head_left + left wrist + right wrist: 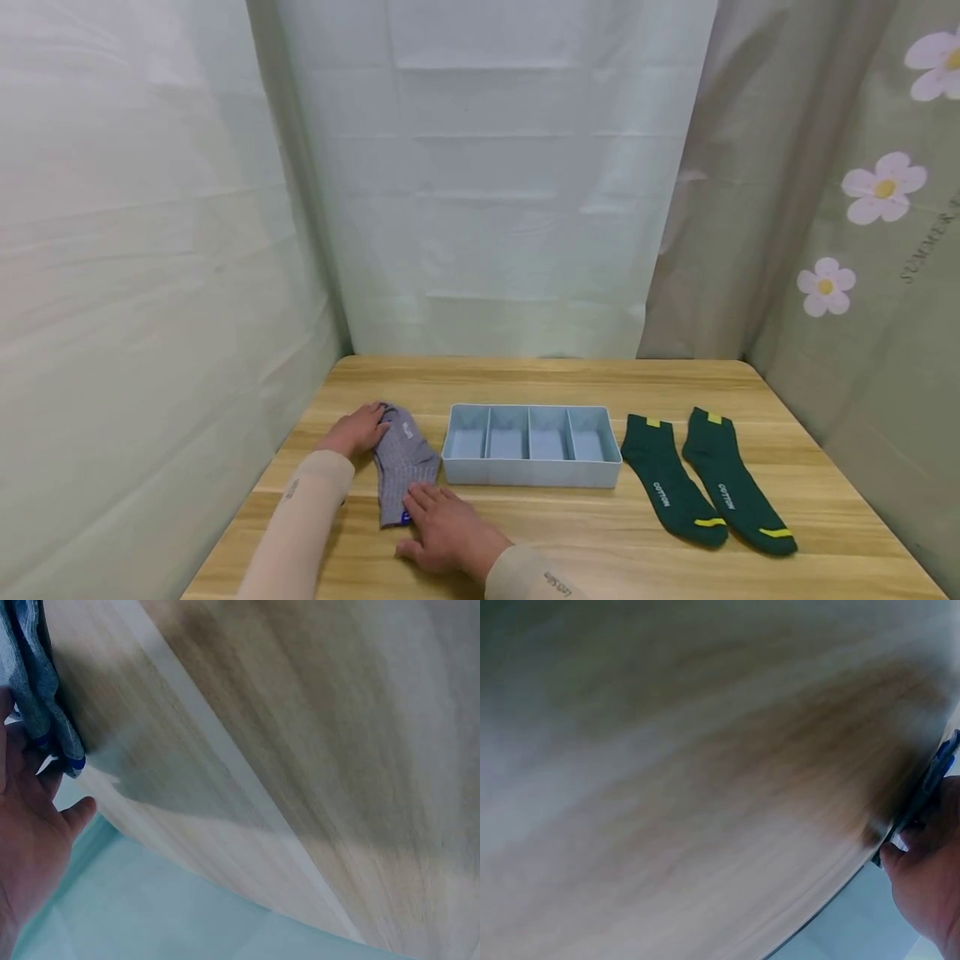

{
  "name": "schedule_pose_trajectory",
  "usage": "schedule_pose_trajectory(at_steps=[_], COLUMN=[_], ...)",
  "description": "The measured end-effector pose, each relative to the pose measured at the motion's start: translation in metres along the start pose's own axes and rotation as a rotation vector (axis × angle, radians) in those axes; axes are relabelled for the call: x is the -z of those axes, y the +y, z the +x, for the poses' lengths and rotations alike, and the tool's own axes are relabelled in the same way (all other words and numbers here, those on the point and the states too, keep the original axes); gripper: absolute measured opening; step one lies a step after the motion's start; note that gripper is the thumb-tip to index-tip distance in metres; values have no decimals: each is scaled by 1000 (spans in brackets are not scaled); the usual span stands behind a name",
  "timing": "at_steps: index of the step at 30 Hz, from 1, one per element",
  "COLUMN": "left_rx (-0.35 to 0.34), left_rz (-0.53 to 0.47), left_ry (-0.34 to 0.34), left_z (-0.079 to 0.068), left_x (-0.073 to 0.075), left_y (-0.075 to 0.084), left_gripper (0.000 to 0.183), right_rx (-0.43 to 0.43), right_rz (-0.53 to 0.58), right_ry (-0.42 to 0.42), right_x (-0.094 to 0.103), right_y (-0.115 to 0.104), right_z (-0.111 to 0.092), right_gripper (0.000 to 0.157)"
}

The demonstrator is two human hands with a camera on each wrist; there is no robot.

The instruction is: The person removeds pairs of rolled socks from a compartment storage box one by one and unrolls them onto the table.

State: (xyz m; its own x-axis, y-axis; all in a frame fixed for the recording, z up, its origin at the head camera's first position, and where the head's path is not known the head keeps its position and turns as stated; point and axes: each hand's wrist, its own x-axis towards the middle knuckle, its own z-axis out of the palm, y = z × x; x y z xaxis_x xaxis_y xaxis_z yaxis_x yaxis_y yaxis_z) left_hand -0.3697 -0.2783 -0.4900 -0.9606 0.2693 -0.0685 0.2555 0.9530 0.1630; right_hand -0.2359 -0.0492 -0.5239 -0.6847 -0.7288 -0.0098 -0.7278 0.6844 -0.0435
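Observation:
On the left of the table lies a grey sock with pale lettering and a blue mark at its near end. Layered grey-blue folds of sock cloth show in the left wrist view. My left hand touches the sock's far left edge, its thumb standing apart from the cloth. At the sock's near end, my right hand rests with fingers extended over the corner by the blue mark. In the right wrist view the sock is seen edge-on beside the hand, partly hidden.
A light blue tray with several compartments stands just right of the grey sock. Farther right, two dark green socks with yellow marks lie side by side on the wooden table. Pale curtains hang around the table's back and sides.

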Motion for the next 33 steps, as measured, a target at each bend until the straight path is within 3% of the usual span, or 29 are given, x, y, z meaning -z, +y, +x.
schedule_pose_trajectory(at_steps=[8,16,24,33], left_rx=[59,156,222,279], left_rz=[-46,-125,-102,-26], left_ry=[-31,-74,-52,32], left_z=[5,11,11,11], left_x=[-3,-5,-4,-3], left_y=[-4,-3,5,16], left_gripper=[56,79,83,72], right_rx=[-4,-4,23,23], right_rz=[8,11,-13,11], right_ry=[-11,-45,-17,-8], right_x=[3,3,5,7], right_y=[0,3,3,1], right_z=[0,1,-4,-6], right_gripper=[72,72,72,72])
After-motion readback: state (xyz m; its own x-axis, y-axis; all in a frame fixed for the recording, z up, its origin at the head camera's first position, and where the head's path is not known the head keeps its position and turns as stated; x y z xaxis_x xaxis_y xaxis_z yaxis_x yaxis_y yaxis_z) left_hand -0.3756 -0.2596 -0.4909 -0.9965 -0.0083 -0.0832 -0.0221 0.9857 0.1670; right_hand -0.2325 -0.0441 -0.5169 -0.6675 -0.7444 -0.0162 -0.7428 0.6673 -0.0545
